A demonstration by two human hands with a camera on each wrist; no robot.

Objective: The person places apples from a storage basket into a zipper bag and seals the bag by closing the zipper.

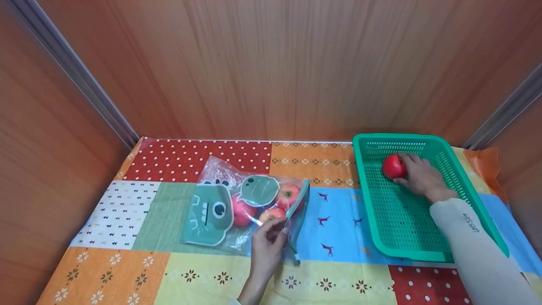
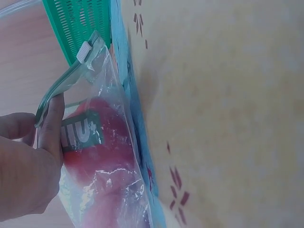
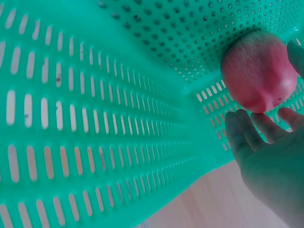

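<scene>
A clear zip bag (image 1: 245, 186) with a green cartoon print and a green zip edge lies on the cloth, several red apples (image 1: 289, 194) inside. My left hand (image 1: 267, 245) pinches the bag's zip edge between thumb and fingers; the left wrist view shows a white slider (image 2: 83, 52) farther along that edge. Over in the green basket (image 1: 410, 224), my right hand (image 1: 421, 176) grips a single red apple (image 1: 394, 166) near the far end. In the right wrist view, thumb and fingers lie on different sides of this apple (image 3: 259, 71); the fingertips are partly hidden.
A patchwork tablecloth (image 1: 114, 271) covers the table. Wooden panels (image 1: 271, 72) rise at the back and both sides. The basket's slotted walls (image 3: 71, 118) stand around the right hand, and an orange piece of material (image 1: 487, 167) lies beyond its far right corner.
</scene>
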